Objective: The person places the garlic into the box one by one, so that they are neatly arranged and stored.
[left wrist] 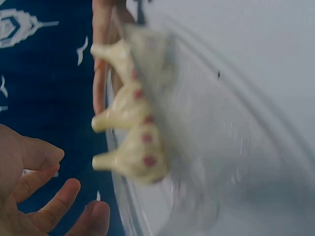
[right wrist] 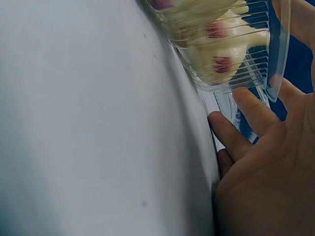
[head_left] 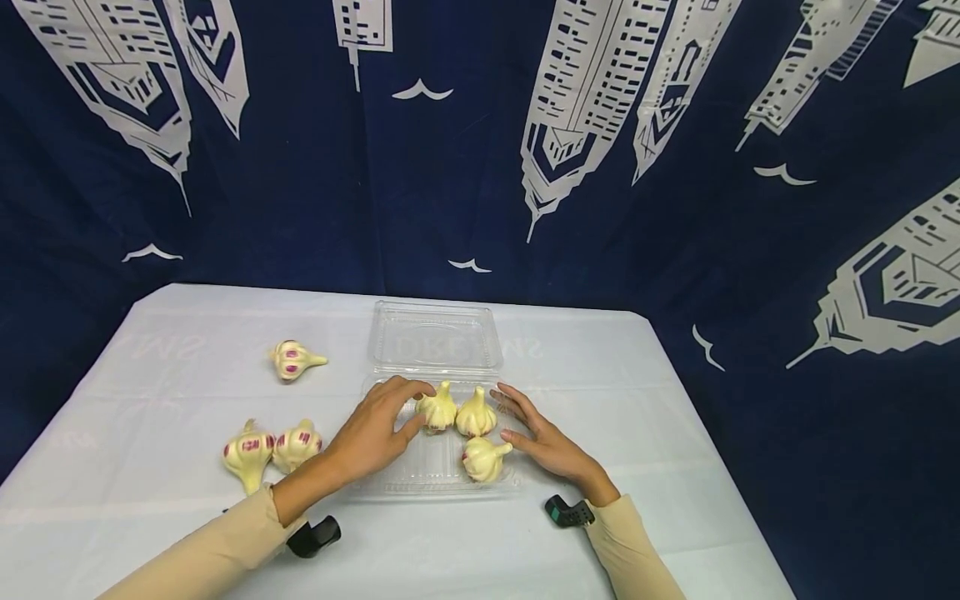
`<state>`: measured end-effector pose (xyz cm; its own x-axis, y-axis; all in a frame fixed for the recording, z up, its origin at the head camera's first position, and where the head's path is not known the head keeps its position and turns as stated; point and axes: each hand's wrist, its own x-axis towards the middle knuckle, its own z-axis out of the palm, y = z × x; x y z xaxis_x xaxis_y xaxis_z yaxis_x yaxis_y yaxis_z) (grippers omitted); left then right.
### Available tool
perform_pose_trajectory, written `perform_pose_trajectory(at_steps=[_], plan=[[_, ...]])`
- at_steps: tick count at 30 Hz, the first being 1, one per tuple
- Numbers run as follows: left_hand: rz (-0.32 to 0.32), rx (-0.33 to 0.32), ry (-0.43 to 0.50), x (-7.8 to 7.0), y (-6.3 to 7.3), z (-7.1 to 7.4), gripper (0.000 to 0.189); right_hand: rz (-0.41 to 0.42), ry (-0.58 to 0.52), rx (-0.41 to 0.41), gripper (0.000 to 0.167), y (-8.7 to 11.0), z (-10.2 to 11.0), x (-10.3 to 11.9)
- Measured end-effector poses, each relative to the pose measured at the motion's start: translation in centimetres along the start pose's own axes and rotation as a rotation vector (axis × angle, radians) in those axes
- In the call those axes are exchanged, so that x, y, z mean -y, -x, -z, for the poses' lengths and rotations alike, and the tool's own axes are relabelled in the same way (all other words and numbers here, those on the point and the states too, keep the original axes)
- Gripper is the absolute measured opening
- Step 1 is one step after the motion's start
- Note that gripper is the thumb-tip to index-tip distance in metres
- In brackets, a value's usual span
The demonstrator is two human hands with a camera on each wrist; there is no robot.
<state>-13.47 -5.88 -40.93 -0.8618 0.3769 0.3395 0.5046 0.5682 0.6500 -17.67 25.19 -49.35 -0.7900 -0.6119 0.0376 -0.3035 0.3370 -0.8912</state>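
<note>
A clear plastic clamshell box (head_left: 423,477) lies with its lid (head_left: 442,337) folded back. Three garlic bulbs sit in its tray: one at back left (head_left: 437,408), one beside it (head_left: 476,414), and one at front right (head_left: 483,459). My left hand (head_left: 375,429) hovers over the tray's left side near the back-left bulb. In the left wrist view, that hand (left wrist: 39,191) has spread, slightly bent fingers, apart from the bulbs. My right hand (head_left: 553,448) is at the tray's right side; in the right wrist view its loose fingers (right wrist: 256,110) lie against the clear wall.
Left of the box, two more garlic bulbs (head_left: 249,454) (head_left: 298,446) lie side by side. Another bulb (head_left: 294,360) lies farther back. A white cloth (head_left: 600,375) covers the table, with a dark blue patterned curtain (head_left: 450,167) behind it.
</note>
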Motion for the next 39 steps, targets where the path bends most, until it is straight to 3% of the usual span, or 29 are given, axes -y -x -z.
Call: perform_pose_trajectory(at_steps=[7,13,18,22,26,39], plan=[[0.011,-0.079,-0.044,2.3,-0.5,3.0,0.032,0.014,0.009,0.002,0.072,0.0,0.0,0.2],[0.106,-0.135,-0.136,5.3,-1.5,6.6,0.024,0.017,0.009,0.004,0.072,0.0,0.0,0.1],[0.166,-0.134,-0.167,8.0,-1.8,9.4,0.024,0.005,0.005,0.001,0.072,0.0,0.0,-0.2],[0.177,-0.103,-0.159,9.6,-1.7,11.1,0.026,0.003,0.007,-0.002,0.072,0.0,0.0,-0.4],[0.199,-0.031,-0.15,10.6,-1.8,12.1,0.031,0.005,0.001,-0.003,0.072,0.0,0.0,-0.2],[0.226,0.151,-0.114,14.0,-1.8,12.7,0.042,-0.003,0.006,-0.011,0.072,0.0,-0.4,-0.2]])
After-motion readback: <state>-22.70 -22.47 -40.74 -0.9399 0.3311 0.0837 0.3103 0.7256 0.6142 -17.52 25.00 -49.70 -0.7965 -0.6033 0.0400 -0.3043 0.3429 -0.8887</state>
